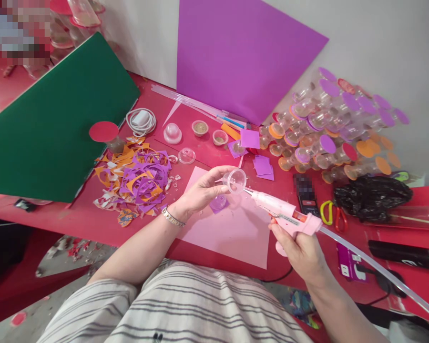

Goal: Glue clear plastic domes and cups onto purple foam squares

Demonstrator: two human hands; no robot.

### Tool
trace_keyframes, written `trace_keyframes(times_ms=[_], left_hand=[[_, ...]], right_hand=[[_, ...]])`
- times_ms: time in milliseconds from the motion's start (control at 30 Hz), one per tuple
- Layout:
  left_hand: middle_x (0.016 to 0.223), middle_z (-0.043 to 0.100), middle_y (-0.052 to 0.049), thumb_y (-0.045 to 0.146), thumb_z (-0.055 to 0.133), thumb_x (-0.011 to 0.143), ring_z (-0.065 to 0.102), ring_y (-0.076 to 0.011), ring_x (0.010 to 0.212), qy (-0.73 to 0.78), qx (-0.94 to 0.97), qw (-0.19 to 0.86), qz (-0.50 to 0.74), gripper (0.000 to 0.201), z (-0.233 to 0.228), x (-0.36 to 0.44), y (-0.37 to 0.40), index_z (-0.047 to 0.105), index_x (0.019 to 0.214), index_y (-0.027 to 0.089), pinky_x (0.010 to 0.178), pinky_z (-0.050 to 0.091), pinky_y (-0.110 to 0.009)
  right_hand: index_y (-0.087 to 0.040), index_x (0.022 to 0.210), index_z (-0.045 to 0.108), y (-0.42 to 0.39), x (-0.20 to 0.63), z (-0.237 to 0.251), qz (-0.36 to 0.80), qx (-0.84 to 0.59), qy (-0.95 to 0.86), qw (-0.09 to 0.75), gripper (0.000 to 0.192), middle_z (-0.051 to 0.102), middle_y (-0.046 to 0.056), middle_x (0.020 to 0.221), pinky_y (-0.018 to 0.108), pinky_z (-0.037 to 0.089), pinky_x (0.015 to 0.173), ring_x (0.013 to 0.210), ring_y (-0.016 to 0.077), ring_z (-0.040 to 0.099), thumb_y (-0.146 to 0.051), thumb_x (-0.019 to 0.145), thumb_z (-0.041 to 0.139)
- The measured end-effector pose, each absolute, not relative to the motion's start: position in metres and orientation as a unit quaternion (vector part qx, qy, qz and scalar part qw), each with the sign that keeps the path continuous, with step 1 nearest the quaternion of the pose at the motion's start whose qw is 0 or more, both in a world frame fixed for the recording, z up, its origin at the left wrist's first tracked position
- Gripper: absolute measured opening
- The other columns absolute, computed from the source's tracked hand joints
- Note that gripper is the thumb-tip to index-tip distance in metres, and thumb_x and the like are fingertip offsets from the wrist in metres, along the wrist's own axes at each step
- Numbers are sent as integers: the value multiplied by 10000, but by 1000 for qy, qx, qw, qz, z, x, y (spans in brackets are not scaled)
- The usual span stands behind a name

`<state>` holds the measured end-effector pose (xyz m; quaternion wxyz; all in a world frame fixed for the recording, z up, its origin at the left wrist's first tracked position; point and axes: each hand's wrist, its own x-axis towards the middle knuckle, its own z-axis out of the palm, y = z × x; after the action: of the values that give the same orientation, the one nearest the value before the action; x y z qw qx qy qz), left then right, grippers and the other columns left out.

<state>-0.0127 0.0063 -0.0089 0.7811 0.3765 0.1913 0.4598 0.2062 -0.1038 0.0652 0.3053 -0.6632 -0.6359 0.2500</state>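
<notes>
My left hand (pixel 210 186) is closed round a clear plastic cup (pixel 237 179), its round mouth turned toward the right. In my right hand (pixel 302 252) is a pink hot glue gun (pixel 280 209), its metal nozzle at the rim of the cup. A long clear glue stick (pixel 375 267) runs out of the gun's back end. Below the cup, a purple foam square (pixel 224 206) with a clear round plastic piece on it lies on a pale pink sheet (pixel 236 243).
Orange and purple foam scraps (pixel 143 178) are heaped at left beside a leaning green board (pixel 64 124). Many glued cups (pixel 318 119) with coloured discs stand at right, near yellow and red scissors (pixel 334 216). Purple squares (pixel 263 166) and small filled cups (pixel 200 127) lie behind.
</notes>
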Motion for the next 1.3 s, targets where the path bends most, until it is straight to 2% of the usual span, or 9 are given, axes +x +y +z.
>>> trace_keyframes(times_ms=[267,433,633,900,1100,1233,1300], left_hand=[[1179,688,-41,268,800,782,648,-179,991,189,380,782,457,374,-8,-13,6,697,1141,272,897,497,-303],[1177,688,-34,277,808,776,635,-177,1017,189,380,783,455,367,-7,-13,6,705,1128,276,911,487,-298],[1179,687,-45,307,830,749,636,-185,1009,188,380,782,456,405,-7,-13,6,703,1131,264,910,493,-307],[1166,696,-41,284,824,757,641,-185,1000,184,381,786,451,404,-9,-13,5,697,1140,272,898,494,-306],[1181,692,-59,299,832,748,641,-199,1041,179,368,794,449,420,-7,-13,6,691,1142,257,894,494,-306],[1180,693,-52,293,822,760,639,-196,1035,191,373,788,450,417,-6,-12,6,682,1151,261,894,482,-307],[1158,693,-48,306,821,763,642,-180,996,191,373,787,452,425,-7,-12,6,678,1160,261,866,483,-290]], right_hand=[[-231,636,692,-104,210,62,212,-668,-646,303,361,610,28,477,282,527,435,462,189,609,-511,847,608],[-228,655,697,-103,210,63,205,-666,-652,299,340,605,18,461,267,499,398,432,181,593,-492,849,607],[-230,776,743,-102,213,61,185,-670,-654,299,295,651,28,520,284,527,431,477,197,619,-483,849,609],[-213,759,733,-98,211,62,162,-666,-656,316,374,719,58,619,304,584,524,533,208,669,-565,824,624],[-201,749,719,-97,211,59,217,-686,-613,327,318,746,68,697,293,573,507,573,205,686,-497,831,635],[-195,820,743,-100,212,53,232,-684,-598,347,291,770,89,833,315,591,633,774,237,726,-464,844,635],[-187,866,753,-99,211,49,258,-690,-569,366,298,767,87,864,285,552,546,716,210,701,-461,849,637]])
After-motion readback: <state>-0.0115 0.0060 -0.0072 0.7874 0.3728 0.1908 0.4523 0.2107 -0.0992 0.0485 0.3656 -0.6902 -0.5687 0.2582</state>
